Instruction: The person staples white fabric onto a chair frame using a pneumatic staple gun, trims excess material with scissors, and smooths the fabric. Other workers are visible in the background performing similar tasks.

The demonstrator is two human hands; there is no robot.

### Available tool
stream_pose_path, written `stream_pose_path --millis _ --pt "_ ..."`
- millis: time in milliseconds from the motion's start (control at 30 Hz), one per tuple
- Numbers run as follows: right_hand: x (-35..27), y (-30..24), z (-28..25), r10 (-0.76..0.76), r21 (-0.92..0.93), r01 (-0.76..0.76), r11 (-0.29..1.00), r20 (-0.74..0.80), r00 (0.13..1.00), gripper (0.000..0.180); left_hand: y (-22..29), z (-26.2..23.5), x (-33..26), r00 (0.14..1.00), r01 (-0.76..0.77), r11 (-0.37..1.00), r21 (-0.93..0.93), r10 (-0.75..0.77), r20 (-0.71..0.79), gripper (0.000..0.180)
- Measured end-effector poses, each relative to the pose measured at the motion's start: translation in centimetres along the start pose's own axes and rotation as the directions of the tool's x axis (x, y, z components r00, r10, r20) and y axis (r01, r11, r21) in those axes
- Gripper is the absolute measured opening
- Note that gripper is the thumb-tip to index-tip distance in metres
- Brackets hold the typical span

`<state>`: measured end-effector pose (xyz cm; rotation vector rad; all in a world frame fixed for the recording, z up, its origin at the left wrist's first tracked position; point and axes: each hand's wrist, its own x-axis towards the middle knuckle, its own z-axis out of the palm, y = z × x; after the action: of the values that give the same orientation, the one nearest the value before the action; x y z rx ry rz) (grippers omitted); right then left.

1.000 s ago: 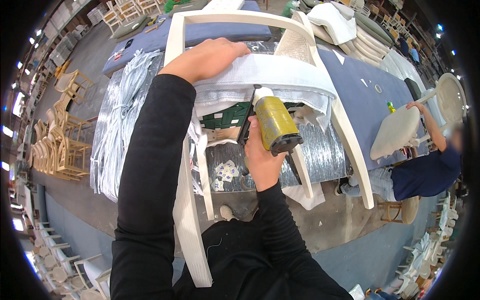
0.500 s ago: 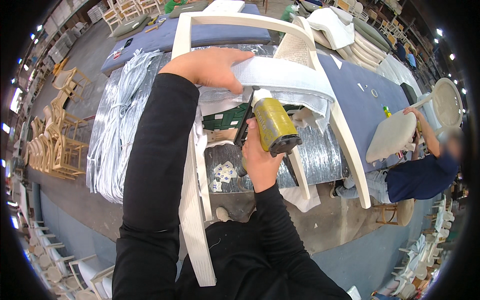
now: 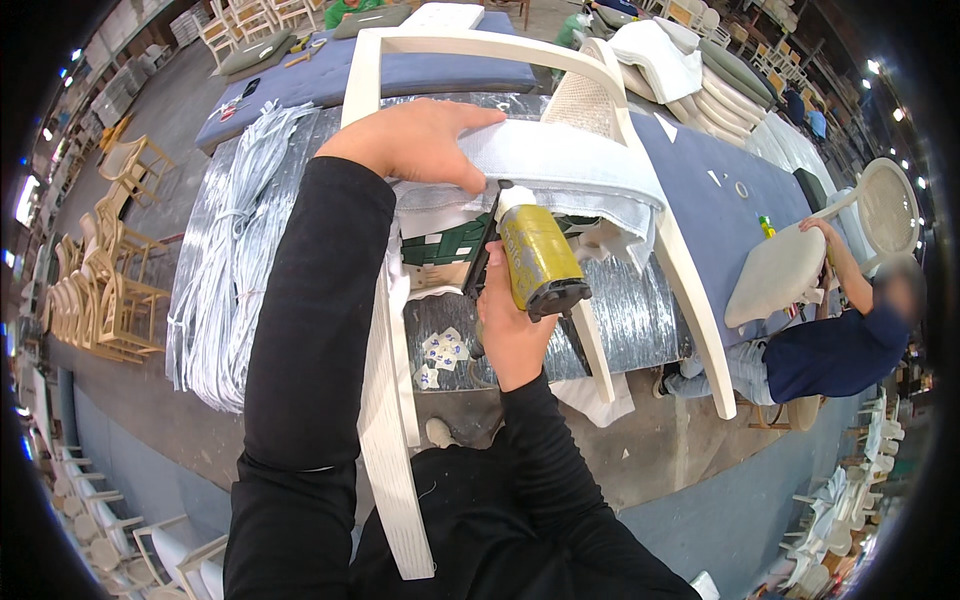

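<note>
Right hand [image 3: 512, 325]: fingers wrapped round the grip of the yellow gun [image 3: 540, 255]. Left hand [image 3: 415, 140]: thumb and forefinger spread over the 10 o'clock end of the white flap [image 3: 560, 155]; can't tell if the other fingers grip it or just press.

Flap is on the chair [image 3: 480, 38], which sits on the counter [image 3: 640, 310]. Its long axis runs roughly 9 to 3, sagging toward 4. From the right fingers it lies at 12–1; left hand is nearer, touching it. Gun body runs 11 to 5, nose toward 11, at the flap's lower edge and just beside the left thumb at its 3.

Hidden: trigger finger, left fingertips beyond the thumb and forefinger, nose contact. Green webbing [image 3: 455, 245] is partly covered by gun and flap.
</note>
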<state>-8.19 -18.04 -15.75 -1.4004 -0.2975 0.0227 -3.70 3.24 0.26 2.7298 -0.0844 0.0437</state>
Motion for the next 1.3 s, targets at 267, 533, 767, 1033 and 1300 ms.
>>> stream_pose_path --millis 267,533,767,1033,1300 --pt "-0.1 1.1 -0.3 -0.017 -0.058 0.017 0.998 0.009 1.0 0.021 0.3 -0.2 0.0 1.0 0.007 1.0 0.006 -0.008 0.016 0.094" --pt "-0.2 -0.3 0.4 0.055 -0.001 -0.055 0.998 -0.012 0.998 0.018 0.6 -0.4 -0.2 1.0 -0.003 0.999 -0.045 0.004 0.027 0.094" --pt "-2.3 3.6 -5.9 -0.048 -0.142 0.085 0.986 0.248 0.968 0.024 -0.7 -0.6 -1.4 0.997 0.015 0.989 -0.148 -0.026 -0.071 0.075" --pt "-20.0 15.9 -30.9 0.621 -0.911 -0.369 0.184 -0.184 0.762 0.047 -1.8 6.6 -14.9 0.338 -0.413 0.782 -0.467 -0.345 -0.876 0.031" --pt "-48.6 13.4 -48.8 0.663 -0.53 -0.677 -0.511 -0.744 0.082 0.066 -13.2 33.0 -35.9 0.491 0.243 0.482 -0.842 -0.809 -0.322 0.022"
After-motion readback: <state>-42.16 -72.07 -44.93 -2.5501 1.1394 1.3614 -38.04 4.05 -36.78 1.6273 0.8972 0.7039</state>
